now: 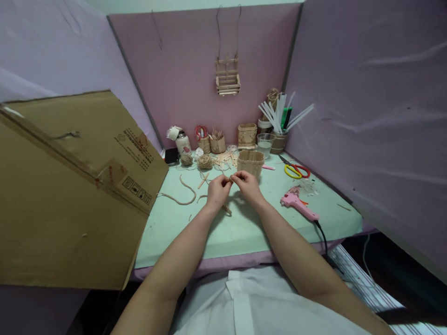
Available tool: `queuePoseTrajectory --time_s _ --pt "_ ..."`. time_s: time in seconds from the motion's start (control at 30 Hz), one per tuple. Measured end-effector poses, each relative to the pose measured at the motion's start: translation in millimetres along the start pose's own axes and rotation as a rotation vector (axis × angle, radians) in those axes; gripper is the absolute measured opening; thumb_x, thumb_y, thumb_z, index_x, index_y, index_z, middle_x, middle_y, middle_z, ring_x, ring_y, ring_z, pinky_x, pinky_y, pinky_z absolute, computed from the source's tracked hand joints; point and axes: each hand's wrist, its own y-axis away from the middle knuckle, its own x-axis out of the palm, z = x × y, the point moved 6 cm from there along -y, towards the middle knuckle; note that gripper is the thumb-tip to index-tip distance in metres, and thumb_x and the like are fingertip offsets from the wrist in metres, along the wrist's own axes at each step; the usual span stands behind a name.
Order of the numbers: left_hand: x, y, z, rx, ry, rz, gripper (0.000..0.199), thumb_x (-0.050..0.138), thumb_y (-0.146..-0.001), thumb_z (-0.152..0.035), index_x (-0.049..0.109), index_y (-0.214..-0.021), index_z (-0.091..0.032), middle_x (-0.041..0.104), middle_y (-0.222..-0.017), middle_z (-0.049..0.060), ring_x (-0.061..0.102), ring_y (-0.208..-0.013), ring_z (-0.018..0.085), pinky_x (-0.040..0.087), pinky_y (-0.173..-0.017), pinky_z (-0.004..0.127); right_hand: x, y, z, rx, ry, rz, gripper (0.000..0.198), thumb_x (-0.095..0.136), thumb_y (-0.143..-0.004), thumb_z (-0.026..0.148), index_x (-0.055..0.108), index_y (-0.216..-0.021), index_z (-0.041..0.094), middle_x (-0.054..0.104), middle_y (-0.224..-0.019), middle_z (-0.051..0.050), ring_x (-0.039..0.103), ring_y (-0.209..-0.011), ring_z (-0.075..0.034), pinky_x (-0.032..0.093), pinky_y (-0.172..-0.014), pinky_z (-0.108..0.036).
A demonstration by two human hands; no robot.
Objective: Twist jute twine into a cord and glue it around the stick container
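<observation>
White shirt (240,304); hands (218,190) (248,186) pinch twine (231,179), perhaps.

Left grip (218,191), right grip (248,186): adjacent pinches

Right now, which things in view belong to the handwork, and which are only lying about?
Probably in the job:
left hand and right hand, pinching a small piece, unclear what
loose cord
front basket
glue gun
scissors

Probably just around:
bottle
cardboard
hanging frame
</observation>
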Motion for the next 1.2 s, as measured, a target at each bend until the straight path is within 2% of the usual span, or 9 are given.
queuePoseTrajectory --time_s 0.13,0.23,0.43,0.53,0.67,0.77,0.93,1.03,1.2 --pt "11.7 0.0 8.5 -0.126 0.197 0.150 0.016 0.060 -0.071 -0.032 0.059 -0.069 -0.016 0.054 -0.057 -0.003 0.047 -0.052 0.010 0.035 -0.053 0.024 0.1 0.2 -2.4 0.057 -0.025 0.008 0.023 0.061 -0.071 0.041 0.062 -0.071 0.018 0.060 -0.067 0.000 0.052 -0.066 -0.014 0.040 -0.065 -0.028" --pt "14.2 0.5 9.4 -0.170 0.284 0.177 0.020 0.057 -0.072 -0.034 0.060 -0.071 -0.015 0.054 -0.056 -0.002 0.045 -0.048 0.009 0.034 -0.050 0.023 1.4 1.4 -4.9 0.116 -0.055 0.034 0.026 0.061 -0.071 0.043 0.062 -0.073 0.018 0.059 -0.066 0.001 0.050 -0.063 -0.014 0.039 -0.060 -0.026" --pt "10.8 2.4 6.8 -0.124 0.131 0.165 0.022 0.057 -0.074 -0.036 0.061 -0.068 -0.015 0.056 -0.056 -0.001 0.047 -0.050 0.009 0.036 -0.053 0.024 1.5 1.1 -6.0 0.101 -0.034 0.025 0.024 0.061 -0.069 0.042 0.060 -0.069 0.018 0.058 -0.066 0.001 0.050 -0.063 -0.014 0.038 -0.062 -0.027" --pt "11.3 4.4 4.8 -0.088 0.042 0.171 0.021 0.057 -0.075 -0.035 0.061 -0.068 -0.016 0.058 -0.057 -0.001 0.049 -0.051 0.010 0.037 -0.055 0.024 -3.0 -1.2 -7.5 0.080 0.039 -0.042 0.022 0.057 -0.071 0.040 0.057 -0.065 0.019 0.057 -0.064 0.001 0.050 -0.064 -0.015 0.039 -0.064 -0.028" --pt "18.5 10.6 -0.5 -0.054 0.008 0.228 0.018 0.055 -0.076 -0.031 0.060 -0.067 -0.016 0.060 -0.058 -0.002 0.049 -0.052 0.010 0.037 -0.056 0.023 -15.5 -4.8 -10.2 0.089 0.111 -0.200 0.018 0.049 -0.073 0.035 0.052 -0.064 0.020 0.056 -0.064 0.000 0.050 -0.066 -0.016 0.039 -0.066 -0.029" --pt "25.5 16.6 -8.2 -0.018 0.027 0.292 0.017 0.055 -0.076 -0.029 0.061 -0.067 -0.016 0.060 -0.058 -0.002 0.048 -0.052 0.009 0.037 -0.055 0.023 -25.2 -4.8 -10.8 0.105 0.144 -0.317 0.016 0.046 -0.074 0.034 0.050 -0.065 0.021 0.056 -0.065 0.000 0.050 -0.067 -0.017 0.039 -0.067 -0.029" --pt "27.7 20.6 -18.2 -0.052 0.154 0.331 0.017 0.057 -0.074 -0.031 0.059 -0.066 -0.016 0.059 -0.057 -0.001 0.046 -0.050 0.008 0.036 -0.051 0.022 -30.5 -2.1 -11.2 0.106 0.106 -0.379 0.016 0.046 -0.075 0.036 0.049 -0.067 0.022 0.055 -0.066 0.000 0.050 -0.067 -0.016 0.040 -0.066 -0.028" --pt "25.6 19.1 -19.2 -0.101 0.250 0.322 0.019 0.061 -0.071 -0.033 0.060 -0.065 -0.015 0.058 -0.055 -0.001 0.045 -0.048 0.008 0.036 -0.049 0.021 -30.1 -2.6 -7.9 0.073 0.034 -0.360 0.019 0.048 -0.076 0.040 0.049 -0.069 0.023 0.051 -0.062 0.002 0.047 -0.064 -0.016 0.038 -0.061 -0.027" --pt "22.3 16.8 -11.0 -0.228 0.446 0.271 0.027 0.068 -0.066 -0.037 0.065 -0.076 -0.012 0.060 -0.059 0.001 0.048 -0.048 0.007 0.035 -0.047 0.022 -17.7 -7.7 -3.1 0.108 -0.227 -0.168 0.034 0.055 -0.074 0.056 0.052 -0.072 0.022 0.044 -0.057 0.005 0.041 -0.051 -0.011 0.035 -0.051 -0.025"
